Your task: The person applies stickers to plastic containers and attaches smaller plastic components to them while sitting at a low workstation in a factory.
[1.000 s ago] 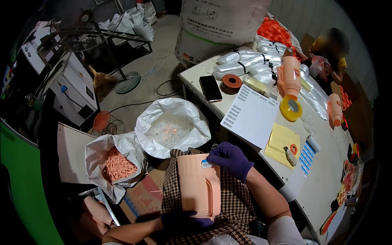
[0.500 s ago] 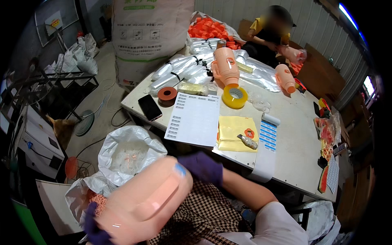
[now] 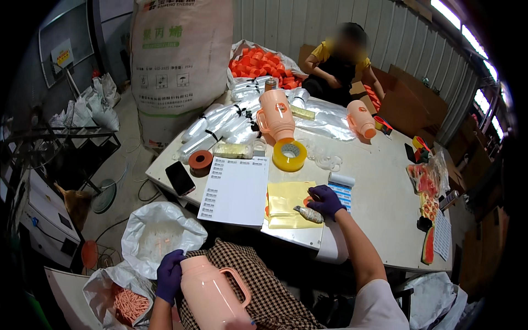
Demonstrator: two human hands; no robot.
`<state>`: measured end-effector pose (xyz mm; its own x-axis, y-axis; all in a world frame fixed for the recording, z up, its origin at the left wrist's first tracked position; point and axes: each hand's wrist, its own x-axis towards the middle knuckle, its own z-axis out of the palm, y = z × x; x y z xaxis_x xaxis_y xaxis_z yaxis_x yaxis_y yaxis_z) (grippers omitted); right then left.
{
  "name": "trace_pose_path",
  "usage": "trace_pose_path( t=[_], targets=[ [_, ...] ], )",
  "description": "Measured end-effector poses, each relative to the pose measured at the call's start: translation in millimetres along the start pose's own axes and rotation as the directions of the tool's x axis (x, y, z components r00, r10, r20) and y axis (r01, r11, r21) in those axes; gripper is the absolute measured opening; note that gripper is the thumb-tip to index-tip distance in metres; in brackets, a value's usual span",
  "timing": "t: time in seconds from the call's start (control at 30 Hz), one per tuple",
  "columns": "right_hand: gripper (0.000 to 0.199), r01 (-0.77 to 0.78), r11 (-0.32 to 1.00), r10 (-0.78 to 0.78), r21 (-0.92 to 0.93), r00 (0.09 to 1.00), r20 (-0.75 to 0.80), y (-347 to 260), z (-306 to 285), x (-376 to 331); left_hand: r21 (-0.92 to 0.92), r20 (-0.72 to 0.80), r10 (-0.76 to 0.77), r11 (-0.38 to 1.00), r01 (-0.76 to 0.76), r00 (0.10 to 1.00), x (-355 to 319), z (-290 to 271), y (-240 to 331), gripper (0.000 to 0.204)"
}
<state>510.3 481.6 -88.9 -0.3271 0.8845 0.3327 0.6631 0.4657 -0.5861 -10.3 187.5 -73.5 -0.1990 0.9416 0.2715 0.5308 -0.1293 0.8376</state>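
Note:
My left hand point(image 3: 169, 275), in a purple glove, is closed on the neck end of a pink jug point(image 3: 212, 294) with a loop handle. The jug lies tilted over my checked apron point(image 3: 258, 280), its lower end near the bottom of the picture. My right hand point(image 3: 326, 202), also gloved in purple, rests at the right edge of the yellow sticker sheets point(image 3: 289, 201). Its thumb and forefinger are apart beside an orange sticker point(image 3: 309, 201). Just below them lies a small silvery wrapped roll point(image 3: 309, 214). The right fingertips are partly hidden.
The table point(image 3: 379, 203) holds a white label sheet point(image 3: 234, 190), a phone point(image 3: 180, 179), yellow tape point(image 3: 289, 155), brown tape point(image 3: 200, 163) and two pink jugs point(image 3: 276, 114). Open sacks point(image 3: 190, 225) stand left of my lap. Across the table sits a co-worker point(image 3: 341, 69).
My right hand has left the jug and reached to the yellow sheets. The jug has turned and come lower, now held by my left hand alone. The view has shifted.

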Motion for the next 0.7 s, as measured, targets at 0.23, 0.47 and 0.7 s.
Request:
trace_pose_path(
  t=[0.23, 0.47, 0.7],
  targets=[
    [0.04, -0.195, 0.981, 0.195, -0.003, 0.98, 0.031, -5.4, 14.0, 14.2, 0.183, -0.156, 0.153, 0.975, -0.124, 0.976, 24.3, -22.1, 81.0, 0.032],
    [0.035, -0.494, 0.861, 0.479, 0.122, 0.868, 0.132, -3.9, -1.9, 22.1, 0.028, 0.357, 0.619, 0.741, -0.671, 0.699, 117.1, 71.8, 158.6, 0.052],
    [0.037, -0.184, 0.954, 0.197, 0.236, 0.98, -0.03, -3.7, 16.7, 4.6, 0.294, 0.709, 0.412, 0.564, -0.771, 0.572, 213.0, 259.7, 144.1, 0.046]
  ],
)
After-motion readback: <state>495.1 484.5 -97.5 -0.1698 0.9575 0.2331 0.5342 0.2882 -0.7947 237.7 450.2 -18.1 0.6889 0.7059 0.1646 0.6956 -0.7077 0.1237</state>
